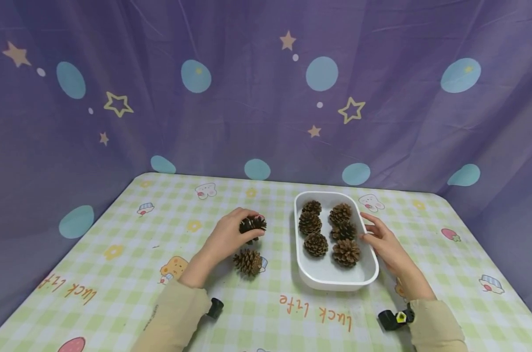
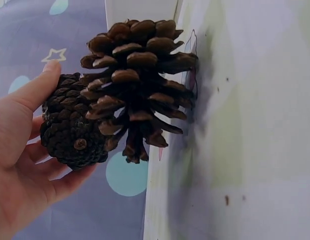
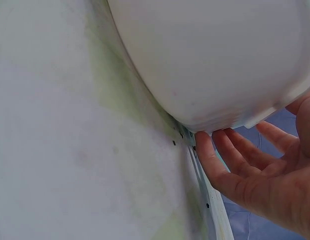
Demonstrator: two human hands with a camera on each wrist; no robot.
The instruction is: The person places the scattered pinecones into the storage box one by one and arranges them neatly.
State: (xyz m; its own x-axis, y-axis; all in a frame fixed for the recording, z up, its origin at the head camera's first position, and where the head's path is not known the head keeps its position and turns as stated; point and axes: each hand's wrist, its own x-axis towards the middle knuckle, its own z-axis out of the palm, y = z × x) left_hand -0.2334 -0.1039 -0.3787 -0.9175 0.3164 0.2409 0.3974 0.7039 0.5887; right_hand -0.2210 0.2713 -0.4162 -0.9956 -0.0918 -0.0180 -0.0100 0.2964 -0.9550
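Note:
My left hand (image 1: 231, 233) grips a dark pine cone (image 1: 253, 224) between thumb and fingers, left of the white tray (image 1: 336, 284). In the left wrist view this held pine cone (image 2: 75, 125) shows its round base, partly behind a nearer one. That nearer pine cone (image 1: 248, 263) lies on the tablecloth just below the hand. A dark bit under the palm could be part of the held cone or another one; I cannot tell. My right hand (image 1: 387, 244) holds the tray's right side, thumb at the rim and fingertips (image 3: 203, 140) against the outer wall.
Inside the tray lie several brown pine cones (image 1: 315, 244) in two rough columns. A checked tablecloth (image 1: 160, 303) with printed figures covers the table. A purple curtain (image 1: 248, 98) hangs behind the table's far edge. Both wrists carry small black devices (image 1: 215, 308).

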